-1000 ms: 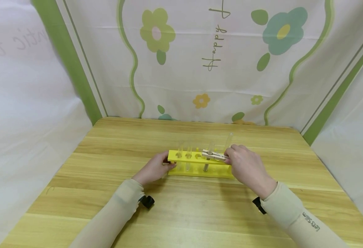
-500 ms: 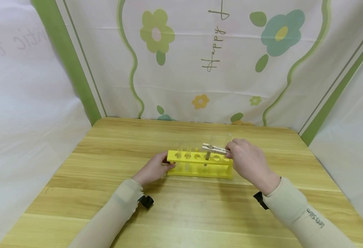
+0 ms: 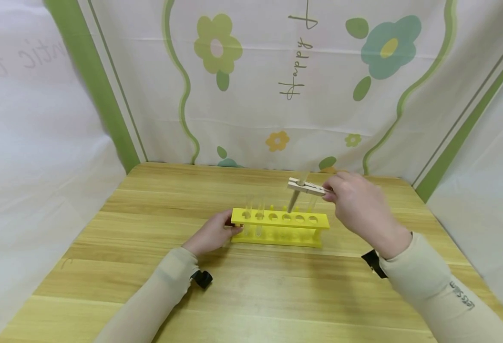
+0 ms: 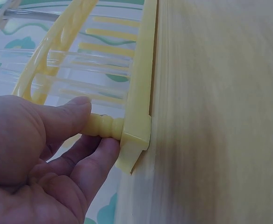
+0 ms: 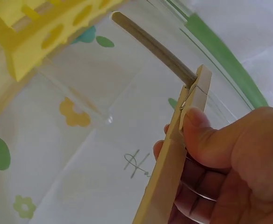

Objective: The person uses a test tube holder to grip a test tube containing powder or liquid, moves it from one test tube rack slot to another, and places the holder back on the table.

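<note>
My right hand point(image 3: 364, 209) grips a wooden test tube clamp point(image 3: 311, 188), thumb pressed along its side in the right wrist view. The clamp's jaws hold a glass test tube point(image 5: 150, 44) filled partway with something grey-brown. This tube hangs tilted, its lower end close over the yellow test tube rack point(image 3: 279, 219). At the rack's left end, my left hand point(image 3: 212, 233) pinches a ridged yellow post point(image 4: 104, 125) between thumb and fingers. Two clear test tubes point(image 3: 260, 208) stand in the leftmost holes.
Another clear tube point(image 5: 75, 95) slants up behind the rack's right end. Short yellow pegs point(image 3: 272, 207) line the rack's back. The rack stands on a wood-grain table point(image 3: 251, 295), with a flowered white curtain point(image 3: 251, 95) behind and pale cloth at both sides.
My right hand has risen and moved right, lifting the clamped test tube up out of its rack hole; the tube now tilts above the rack. The left hand stays on the rack's post.
</note>
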Motion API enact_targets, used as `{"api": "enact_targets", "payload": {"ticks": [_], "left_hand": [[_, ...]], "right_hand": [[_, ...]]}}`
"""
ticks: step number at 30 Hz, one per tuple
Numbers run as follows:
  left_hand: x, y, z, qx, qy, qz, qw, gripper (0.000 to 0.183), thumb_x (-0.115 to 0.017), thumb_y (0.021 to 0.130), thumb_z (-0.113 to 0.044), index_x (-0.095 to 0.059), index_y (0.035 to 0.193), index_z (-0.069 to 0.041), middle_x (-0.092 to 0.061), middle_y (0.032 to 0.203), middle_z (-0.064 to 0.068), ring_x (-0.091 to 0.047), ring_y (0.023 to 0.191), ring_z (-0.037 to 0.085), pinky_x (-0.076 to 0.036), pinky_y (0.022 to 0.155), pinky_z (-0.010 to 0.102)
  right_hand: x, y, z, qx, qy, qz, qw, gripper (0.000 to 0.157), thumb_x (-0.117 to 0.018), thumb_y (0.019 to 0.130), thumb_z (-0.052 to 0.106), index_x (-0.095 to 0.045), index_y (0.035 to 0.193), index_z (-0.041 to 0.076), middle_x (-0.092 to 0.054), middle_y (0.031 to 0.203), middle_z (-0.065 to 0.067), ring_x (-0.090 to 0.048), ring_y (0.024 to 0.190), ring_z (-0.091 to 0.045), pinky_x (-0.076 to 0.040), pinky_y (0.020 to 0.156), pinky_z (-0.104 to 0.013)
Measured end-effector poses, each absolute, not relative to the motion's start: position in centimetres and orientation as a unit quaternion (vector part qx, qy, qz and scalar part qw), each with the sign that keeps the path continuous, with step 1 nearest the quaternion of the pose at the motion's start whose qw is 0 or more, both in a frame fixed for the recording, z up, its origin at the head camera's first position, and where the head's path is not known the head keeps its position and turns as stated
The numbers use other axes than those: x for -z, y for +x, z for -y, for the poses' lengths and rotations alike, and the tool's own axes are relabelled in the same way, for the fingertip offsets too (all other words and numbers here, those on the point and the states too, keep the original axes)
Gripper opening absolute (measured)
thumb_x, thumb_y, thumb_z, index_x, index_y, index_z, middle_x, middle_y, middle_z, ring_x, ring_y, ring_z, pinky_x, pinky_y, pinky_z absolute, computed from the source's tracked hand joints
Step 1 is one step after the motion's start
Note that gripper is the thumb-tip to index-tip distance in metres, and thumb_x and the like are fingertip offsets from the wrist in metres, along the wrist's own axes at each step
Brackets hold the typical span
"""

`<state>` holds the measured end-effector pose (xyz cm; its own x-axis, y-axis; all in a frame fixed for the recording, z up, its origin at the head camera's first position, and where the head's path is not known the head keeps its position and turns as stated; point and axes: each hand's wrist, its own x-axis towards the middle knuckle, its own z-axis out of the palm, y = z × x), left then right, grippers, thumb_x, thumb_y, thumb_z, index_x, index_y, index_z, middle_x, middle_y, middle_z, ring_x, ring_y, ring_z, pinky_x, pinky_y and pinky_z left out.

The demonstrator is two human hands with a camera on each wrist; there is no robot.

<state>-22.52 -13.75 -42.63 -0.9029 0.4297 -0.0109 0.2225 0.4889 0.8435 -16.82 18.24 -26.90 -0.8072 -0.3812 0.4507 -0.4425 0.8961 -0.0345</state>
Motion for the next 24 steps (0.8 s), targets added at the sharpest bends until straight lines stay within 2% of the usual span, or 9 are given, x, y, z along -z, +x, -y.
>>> {"api": "enact_targets", "payload": {"ticks": [5,10,17,24], "left_hand": [[42.6,-22.5,13.7,-0.466,0.188,-0.858,0.110,0.020,-0.062,0.099,-0.015,-0.062,0.119,-0.020,-0.065,0.109,-0.003,-0.059,0.100,0.017,-0.051,0.081,0.036],[42.5,-22.4,13.8,-0.466,0.186,-0.858,0.110,0.020,-0.063,0.099,-0.015,-0.062,0.119,-0.021,-0.066,0.110,-0.002,-0.059,0.101,0.017,-0.050,0.083,0.036],[42.5,-22.4,13.8,-0.467,0.186,-0.857,0.111,0.020,-0.063,0.099,-0.015,-0.062,0.118,-0.020,-0.066,0.110,-0.001,-0.059,0.100,0.017,-0.051,0.081,0.036],[42.4,-22.5,13.7,-0.465,0.183,-0.859,0.113,0.019,-0.063,0.099,-0.016,-0.062,0.118,-0.020,-0.066,0.108,0.000,-0.059,0.098,0.017,-0.051,0.081,0.036]], "right_hand": [[25.5,-16.5,-18.6,-0.067,0.202,0.949,0.232,0.006,-0.075,0.088,0.010,-0.071,0.091,0.006,-0.066,0.084,-0.005,-0.061,0.074,-0.030,-0.051,0.054,-0.050],[24.8,-16.4,-19.1,-0.059,0.194,0.950,0.239,0.005,-0.074,0.088,0.010,-0.070,0.089,0.008,-0.064,0.081,-0.003,-0.060,0.071,-0.028,-0.049,0.051,-0.049],[24.4,-16.3,-19.6,-0.055,0.190,0.955,0.223,0.005,-0.074,0.088,0.012,-0.070,0.089,0.010,-0.062,0.079,0.000,-0.056,0.066,-0.024,-0.046,0.048,-0.046],[24.4,-16.2,-20.0,-0.055,0.183,0.959,0.208,0.005,-0.074,0.089,0.014,-0.072,0.093,0.010,-0.064,0.083,0.000,-0.058,0.070,-0.025,-0.048,0.050,-0.048]]}}
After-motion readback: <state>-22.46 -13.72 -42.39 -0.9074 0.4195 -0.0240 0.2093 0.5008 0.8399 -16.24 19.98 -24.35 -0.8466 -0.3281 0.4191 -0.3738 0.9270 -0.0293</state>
